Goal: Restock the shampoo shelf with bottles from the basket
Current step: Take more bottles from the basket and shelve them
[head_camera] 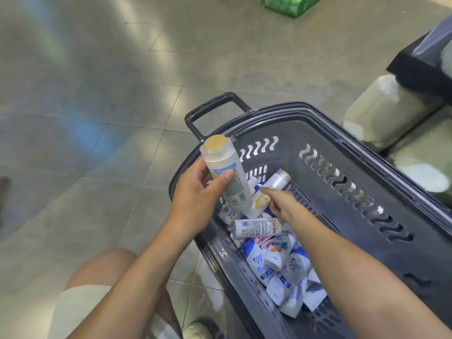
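— One bottle is up: my left hand is wrapped round it, thumb across the label, cap end up, just above the basket rim.
— Rt hand?
— Down in the pile, index out toward a silver bottle. Can't tell if it's got a grip. Hands apart.
— Step?
— Picking stock, I reckon. Next needs a firm hold on a 2nd, then a turn to the shelf, which I can't see.
— Feel?
— Clear smooth plastic, round, flat yellow cap. Rest are white-blue, curvy, prob. slick, jumbled. Basket's hard grey plastic w/ wavy slots.
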Tool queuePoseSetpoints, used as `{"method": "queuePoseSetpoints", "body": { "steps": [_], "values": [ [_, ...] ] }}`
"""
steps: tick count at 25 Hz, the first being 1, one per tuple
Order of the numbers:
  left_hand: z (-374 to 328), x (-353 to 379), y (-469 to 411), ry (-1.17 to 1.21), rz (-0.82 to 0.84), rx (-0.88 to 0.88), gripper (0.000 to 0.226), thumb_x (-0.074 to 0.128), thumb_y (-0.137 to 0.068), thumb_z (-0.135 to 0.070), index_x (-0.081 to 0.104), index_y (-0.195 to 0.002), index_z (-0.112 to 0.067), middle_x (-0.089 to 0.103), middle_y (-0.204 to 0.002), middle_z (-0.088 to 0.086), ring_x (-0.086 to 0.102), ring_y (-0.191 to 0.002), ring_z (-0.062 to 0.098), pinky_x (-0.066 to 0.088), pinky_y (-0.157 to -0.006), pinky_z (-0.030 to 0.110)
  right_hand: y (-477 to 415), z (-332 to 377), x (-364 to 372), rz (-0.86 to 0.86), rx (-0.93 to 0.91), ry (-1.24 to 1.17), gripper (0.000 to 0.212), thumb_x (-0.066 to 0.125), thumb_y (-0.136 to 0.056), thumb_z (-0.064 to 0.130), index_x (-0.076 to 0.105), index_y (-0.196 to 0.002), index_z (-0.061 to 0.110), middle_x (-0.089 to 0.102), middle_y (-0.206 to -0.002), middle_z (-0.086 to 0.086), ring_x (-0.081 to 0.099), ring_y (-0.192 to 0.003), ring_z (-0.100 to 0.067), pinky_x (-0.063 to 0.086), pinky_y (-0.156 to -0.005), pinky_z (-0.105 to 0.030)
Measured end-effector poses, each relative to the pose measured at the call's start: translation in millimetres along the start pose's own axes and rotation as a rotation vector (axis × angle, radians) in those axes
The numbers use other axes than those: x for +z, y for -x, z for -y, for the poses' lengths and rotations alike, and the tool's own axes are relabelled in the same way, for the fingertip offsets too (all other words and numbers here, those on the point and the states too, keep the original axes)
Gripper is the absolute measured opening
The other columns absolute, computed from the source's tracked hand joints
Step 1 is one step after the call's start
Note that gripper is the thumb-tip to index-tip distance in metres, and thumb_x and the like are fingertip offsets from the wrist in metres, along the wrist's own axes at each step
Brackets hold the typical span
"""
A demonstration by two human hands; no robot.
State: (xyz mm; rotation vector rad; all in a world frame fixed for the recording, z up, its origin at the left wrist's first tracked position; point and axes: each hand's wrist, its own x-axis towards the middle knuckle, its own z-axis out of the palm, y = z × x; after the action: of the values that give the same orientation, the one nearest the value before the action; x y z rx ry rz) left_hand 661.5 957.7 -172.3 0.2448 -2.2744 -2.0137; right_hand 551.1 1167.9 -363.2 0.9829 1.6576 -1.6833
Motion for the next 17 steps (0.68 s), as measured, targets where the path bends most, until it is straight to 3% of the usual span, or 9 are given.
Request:
{"method": "queuePoseSetpoints", "body": {
  "steps": [2, 5, 6, 9, 13, 17],
  "values": [
    [-3.7, 1.8, -1.2, 0.012, -0.002, -0.017, 0.029, 0.069, -0.1, -0.026, 0.067, -0.129, -0.027, 0.075, -0.12, -0.014, 0.069, -0.115, 0.006, 0.057, -0.093, 0.022, 18.1, 6.6, -6.2, 0.039, -0.083, 0.053, 0.028, 0.085, -0.084, 0.015, 0.064, -0.1, 0.006, 0.067, -0.08, -0.012, 0.051, -0.038, -0.007, 0.04, -0.037, -0.021],
    [-24.8, 5.5, 2.6, 0.026, 0.004, -0.042, 0.029, 0.068, -0.1, -0.03, 0.065, -0.129, -0.031, 0.074, -0.121, -0.013, 0.068, -0.115, 0.007, 0.057, -0.092, 0.023, 62.3, 26.2, -18.0, 0.018, -0.177, 0.067, 0.035, 0.085, -0.083, 0.011, 0.067, -0.111, 0.003, 0.075, -0.094, -0.011, 0.074, -0.074, -0.021, 0.062, -0.069, -0.036],
    [-35.6, 5.8, 6.7, 0.017, 0.007, -0.047, 0.029, 0.068, -0.101, -0.028, 0.065, -0.13, -0.03, 0.073, -0.122, -0.013, 0.068, -0.116, 0.008, 0.057, -0.094, 0.026, 82.6, 35.4, -23.3, 0.01, -0.197, 0.078, 0.034, 0.086, -0.082, 0.011, 0.068, -0.11, 0.006, 0.077, -0.096, -0.009, 0.077, -0.081, -0.021, 0.063, -0.072, -0.035],
    [-79.9, 5.0, 21.6, 0.015, 0.012, -0.103, 0.031, 0.068, -0.101, -0.021, 0.063, -0.13, -0.031, 0.072, -0.122, -0.016, 0.067, -0.116, 0.005, 0.055, -0.096, 0.027, 154.7, 69.4, -42.4, 0.031, -0.251, 0.132, 0.029, 0.087, -0.081, 0.014, 0.068, -0.103, 0.016, 0.079, -0.082, 0.004, 0.074, -0.066, -0.004, 0.053, -0.051, -0.017],
    [-165.6, -2.8, 34.6, 0.013, -0.005, -0.157, 0.033, 0.07, -0.098, -0.012, 0.065, -0.119, -0.036, 0.074, -0.11, -0.028, 0.068, -0.104, -0.005, 0.052, -0.088, 0.014, 258.6, 127.0, -62.9, 0.051, -0.295, 0.164, 0.032, 0.089, -0.079, 0.019, 0.072, -0.106, 0.016, 0.08, -0.098, -0.004, 0.075, -0.083, -0.018, 0.055, -0.067, -0.031],
    [-289.7, -19.6, 42.1, 0.051, 0.015, -0.197, 0.038, 0.077, -0.092, -0.011, 0.065, -0.116, -0.036, 0.075, -0.111, -0.025, 0.07, -0.104, -0.002, 0.055, -0.09, 0.018, 389.2, 199.4, -75.6, 0.056, -0.393, 0.207, 0.031, 0.089, -0.078, 0.019, 0.072, -0.104, 0.018, 0.079, -0.088, 0.008, 0.072, -0.069, -0.002, 0.051, -0.055, -0.016]
  ]
}}
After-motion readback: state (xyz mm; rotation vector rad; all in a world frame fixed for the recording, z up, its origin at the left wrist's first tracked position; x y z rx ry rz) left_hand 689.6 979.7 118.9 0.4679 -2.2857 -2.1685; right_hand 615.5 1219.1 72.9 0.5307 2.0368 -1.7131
